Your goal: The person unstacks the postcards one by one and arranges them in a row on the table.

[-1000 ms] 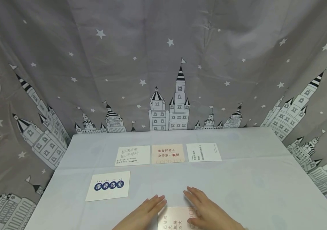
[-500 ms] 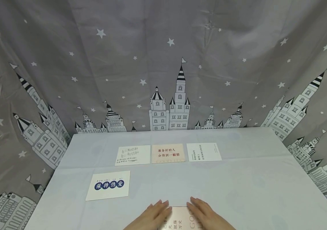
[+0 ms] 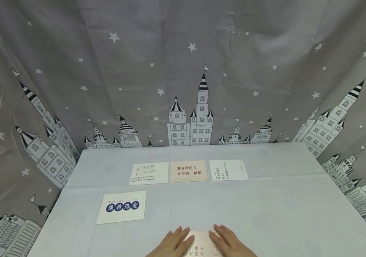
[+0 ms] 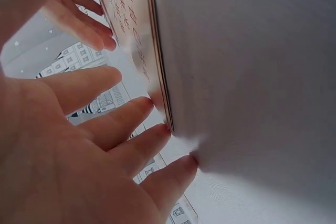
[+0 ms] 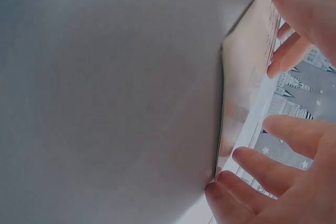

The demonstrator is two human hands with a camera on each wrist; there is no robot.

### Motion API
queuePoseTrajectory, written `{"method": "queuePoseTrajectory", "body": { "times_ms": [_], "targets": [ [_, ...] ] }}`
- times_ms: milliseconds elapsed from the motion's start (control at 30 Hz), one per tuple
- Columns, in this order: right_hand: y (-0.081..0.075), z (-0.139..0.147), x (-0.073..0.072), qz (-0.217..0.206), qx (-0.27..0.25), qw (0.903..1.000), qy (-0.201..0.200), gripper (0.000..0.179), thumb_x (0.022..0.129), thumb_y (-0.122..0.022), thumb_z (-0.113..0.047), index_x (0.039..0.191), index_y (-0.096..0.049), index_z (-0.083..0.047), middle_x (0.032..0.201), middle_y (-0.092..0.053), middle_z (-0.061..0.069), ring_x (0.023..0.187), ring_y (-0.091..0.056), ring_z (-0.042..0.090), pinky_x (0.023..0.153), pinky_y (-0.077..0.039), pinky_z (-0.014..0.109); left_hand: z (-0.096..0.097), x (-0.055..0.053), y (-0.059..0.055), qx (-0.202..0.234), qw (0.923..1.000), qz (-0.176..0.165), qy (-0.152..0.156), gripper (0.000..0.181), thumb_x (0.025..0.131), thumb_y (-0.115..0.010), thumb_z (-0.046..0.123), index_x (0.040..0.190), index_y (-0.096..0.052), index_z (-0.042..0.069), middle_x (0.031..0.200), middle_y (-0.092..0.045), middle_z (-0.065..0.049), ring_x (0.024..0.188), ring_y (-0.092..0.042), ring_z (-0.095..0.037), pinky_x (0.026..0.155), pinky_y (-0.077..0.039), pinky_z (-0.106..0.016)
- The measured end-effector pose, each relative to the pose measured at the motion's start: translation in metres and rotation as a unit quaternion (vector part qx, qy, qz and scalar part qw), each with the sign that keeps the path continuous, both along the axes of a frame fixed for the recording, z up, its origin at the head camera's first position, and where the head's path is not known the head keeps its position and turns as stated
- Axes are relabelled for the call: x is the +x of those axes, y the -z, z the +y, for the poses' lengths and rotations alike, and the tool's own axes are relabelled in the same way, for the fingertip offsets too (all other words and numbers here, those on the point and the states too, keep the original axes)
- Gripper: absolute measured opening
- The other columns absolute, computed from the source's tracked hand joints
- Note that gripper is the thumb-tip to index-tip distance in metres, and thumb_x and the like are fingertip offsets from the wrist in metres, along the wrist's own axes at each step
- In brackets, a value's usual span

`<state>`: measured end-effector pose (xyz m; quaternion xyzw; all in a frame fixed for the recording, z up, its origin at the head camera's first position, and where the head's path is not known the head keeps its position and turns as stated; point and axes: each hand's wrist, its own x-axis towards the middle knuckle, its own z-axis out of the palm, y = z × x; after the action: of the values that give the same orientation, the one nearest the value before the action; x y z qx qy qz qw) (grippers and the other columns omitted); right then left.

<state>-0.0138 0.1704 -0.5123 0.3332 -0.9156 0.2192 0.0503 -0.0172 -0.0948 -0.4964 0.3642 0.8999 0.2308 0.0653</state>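
Note:
A pale pink card with dark writing (image 3: 199, 242) lies at the near edge of the head view, partly hidden by both hands. In the left wrist view its edge shows several thin layers, a small stack of cards (image 4: 137, 35). My left hand (image 3: 173, 244) lies along the left side, with extended fingertips at the stack's edge and the white cloth. On the right side my right hand (image 3: 232, 243) rests likewise, its fingers spread and fingertips at the card's edge. Its thumb (image 5: 302, 1) is over the card in the right wrist view.
Three cards lie in a row farther back: a handwritten one (image 3: 148, 174), a peach one (image 3: 188, 178) and a white one (image 3: 234, 175). A card with blue circles (image 3: 121, 217) lies front left. Behind the white table (image 3: 282, 214) hangs a grey castle-print curtain (image 3: 131, 43).
Both hands have come down toward the near edge and moved inward, from apart over the pink card to its two sides. The other cards stay put.

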Motion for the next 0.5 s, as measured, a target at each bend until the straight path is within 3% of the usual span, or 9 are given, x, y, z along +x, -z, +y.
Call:
{"method": "queuePoseTrajectory", "body": {
  "times_ms": [500],
  "targets": [
    [0.014, -0.003, 0.003, 0.081, 0.007, 0.9967, 0.005, 0.070, 0.083, -0.063, -0.058, 0.133, -0.054, -0.010, 0.128, -0.055, 0.013, 0.109, -0.057, 0.033, 0.073, -0.056, 0.034, 0.001, 0.002, 0.006, -0.007, 0.9993, 0.033, -0.016, 0.077, 0.090, -0.041, 0.067, 0.138, -0.049, 0.008, 0.142, -0.046, -0.013, 0.127, -0.045, -0.035, 0.097, -0.042, -0.056]
  ]
}}
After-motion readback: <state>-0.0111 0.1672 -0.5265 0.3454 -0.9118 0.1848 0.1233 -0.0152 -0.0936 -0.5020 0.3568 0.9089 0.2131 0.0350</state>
